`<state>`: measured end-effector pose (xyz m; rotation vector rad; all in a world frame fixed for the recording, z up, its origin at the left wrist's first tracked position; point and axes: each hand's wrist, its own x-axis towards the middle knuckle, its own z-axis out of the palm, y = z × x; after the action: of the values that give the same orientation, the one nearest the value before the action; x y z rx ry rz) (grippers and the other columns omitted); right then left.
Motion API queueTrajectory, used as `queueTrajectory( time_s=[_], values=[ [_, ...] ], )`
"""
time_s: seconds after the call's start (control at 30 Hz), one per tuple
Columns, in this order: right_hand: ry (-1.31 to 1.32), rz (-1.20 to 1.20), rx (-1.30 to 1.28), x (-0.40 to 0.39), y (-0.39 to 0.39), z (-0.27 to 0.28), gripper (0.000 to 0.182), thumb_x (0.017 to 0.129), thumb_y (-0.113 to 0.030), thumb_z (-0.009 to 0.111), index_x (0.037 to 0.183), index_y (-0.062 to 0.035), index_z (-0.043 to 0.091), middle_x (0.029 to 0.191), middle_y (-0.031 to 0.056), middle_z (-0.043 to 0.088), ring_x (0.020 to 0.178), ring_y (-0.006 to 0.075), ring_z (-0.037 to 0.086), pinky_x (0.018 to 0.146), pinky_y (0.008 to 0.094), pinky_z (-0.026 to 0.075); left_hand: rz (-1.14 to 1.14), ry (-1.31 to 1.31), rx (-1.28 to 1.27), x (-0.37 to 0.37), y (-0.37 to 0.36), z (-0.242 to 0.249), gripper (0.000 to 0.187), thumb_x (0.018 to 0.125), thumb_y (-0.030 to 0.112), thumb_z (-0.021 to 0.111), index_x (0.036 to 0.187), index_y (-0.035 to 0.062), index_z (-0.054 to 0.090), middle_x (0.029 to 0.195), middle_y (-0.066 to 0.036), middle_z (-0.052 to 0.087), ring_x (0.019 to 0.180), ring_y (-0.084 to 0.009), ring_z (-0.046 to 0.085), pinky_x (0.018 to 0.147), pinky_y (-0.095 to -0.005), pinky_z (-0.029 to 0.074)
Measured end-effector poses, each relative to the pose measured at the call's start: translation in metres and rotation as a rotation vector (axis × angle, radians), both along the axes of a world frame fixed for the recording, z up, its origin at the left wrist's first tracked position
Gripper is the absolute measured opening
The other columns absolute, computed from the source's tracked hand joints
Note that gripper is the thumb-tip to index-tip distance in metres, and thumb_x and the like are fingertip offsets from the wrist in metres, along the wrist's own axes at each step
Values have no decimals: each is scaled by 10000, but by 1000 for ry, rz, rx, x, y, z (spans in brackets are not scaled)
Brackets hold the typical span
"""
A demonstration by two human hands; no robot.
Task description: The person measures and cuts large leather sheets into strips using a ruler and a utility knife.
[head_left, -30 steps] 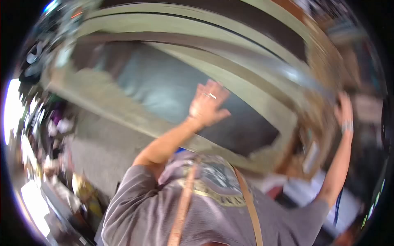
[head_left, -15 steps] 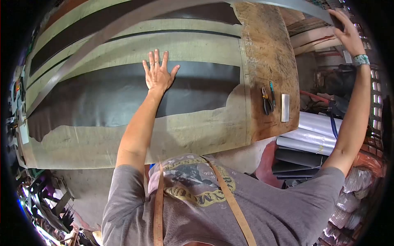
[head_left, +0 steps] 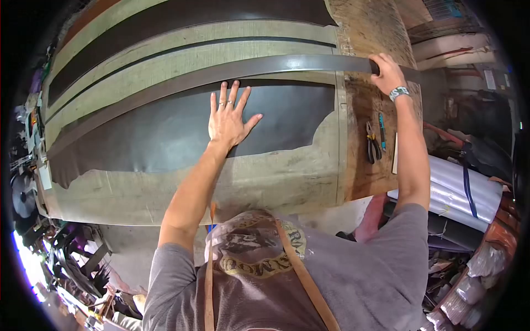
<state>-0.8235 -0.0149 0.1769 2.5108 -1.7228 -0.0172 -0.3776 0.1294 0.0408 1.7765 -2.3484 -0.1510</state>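
My left hand (head_left: 227, 122) lies flat with spread fingers on a dark leather piece (head_left: 160, 135), its fingertips near the leather's far edge. My right hand (head_left: 390, 78) grips the right end of a long grey straightedge (head_left: 298, 62), fingers over the top and thumb on the near side. The straightedge spans the table from left to right, along the leather's far edge, and overlaps the leather at the left. Below my right hand, pliers (head_left: 373, 146) with black and yellow handles and a slim teal tool (head_left: 382, 132) lie on the wood.
A pale green cutting surface (head_left: 265, 187) covers most of the table, with a bare wooden end (head_left: 356, 182) at right. Farther back lie a narrow dark strip (head_left: 237, 40) and another dark leather piece (head_left: 193, 21). Silvery rolls (head_left: 452, 187) stand beside the table at right.
My right hand has come down and left, lowering the straightedge from above the table to along the leather's far edge. My left hand stays flat on the leather.
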Motion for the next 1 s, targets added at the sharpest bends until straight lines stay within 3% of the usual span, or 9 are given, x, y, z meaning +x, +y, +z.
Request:
queueTrajectory(
  time_s=[0.1,0.17,0.37,0.5,0.63,0.83,0.87,0.9,1.0],
  values=[
    [-44,-83,105,7,2,-24,518,762,-48,733,1266,-107,628,1204,119,625,1153,344,577,997,450,502,34,-1,14,-3,-15,1,791,961,683,479,1603,248,322,1654,-118,302,1538,-362,220,1256,-549,134],
    [-54,-104,124,4,-3,-34,525,770,-48,735,1279,-114,620,1227,113,618,1161,341,577,1001,450,500,19,81,-4,-6,-11,0,735,959,590,565,1543,166,427,1619,-148,355,1524,-362,260,1250,-537,179],
    [-99,-150,225,-8,8,-95,586,775,-51,748,1332,-127,580,1256,118,603,1183,348,573,1013,456,493,-5,303,62,2,71,16,597,926,385,702,1407,59,564,1584,-163,406,1499,-367,314,1226,-528,245],
    [-180,-127,338,-17,27,-107,601,771,1,713,1340,-119,560,1291,143,603,1194,359,575,1016,454,491,324,198,-20,85,124,22,659,864,280,766,1418,19,524,1498,-231,466,1412,-425,395,1163,-523,311],
    [-264,-150,391,-27,48,-112,564,791,72,594,1326,-107,575,1375,169,592,1231,373,570,1036,462,476,963,-102,-241,183,173,-11,652,949,418,642,1373,-62,522,1342,-286,535,1274,-460,473,1090,-561,362],
    [-419,-360,483,-22,71,-117,530,907,-25,509,1433,-84,545,1410,205,593,1337,331,542,1131,394,408,1199,-142,96,199,146,25,666,923,564,597,1230,-27,596,1197,-239,594,1115,-418,542,953,-535,454],
    [-244,-484,460,18,83,-85,515,934,-65,557,1448,-65,529,1428,190,586,1355,300,532,1144,395,399,1205,-270,-135,206,150,-5,628,900,537,623,1196,-17,598,1151,-265,588,1086,-430,550,932,-546,469],
    [-249,-284,182,5,92,-113,521,949,-76,585,1460,-15,505,1432,198,582,1354,302,534,1159,405,388,1335,-275,-52,206,140,-6,637,874,530,651,1201,-13,590,1149,-288,571,1098,-455,544,917,-556,480],
    [-804,-282,-22,33,133,-143,516,956,-24,562,1458,52,473,1464,243,539,1349,337,537,1147,419,405,1487,294,-30,212,124,4,635,834,432,752,1227,-40,595,1282,-317,502,1212,-481,479,1005,-557,456]
  ],
)
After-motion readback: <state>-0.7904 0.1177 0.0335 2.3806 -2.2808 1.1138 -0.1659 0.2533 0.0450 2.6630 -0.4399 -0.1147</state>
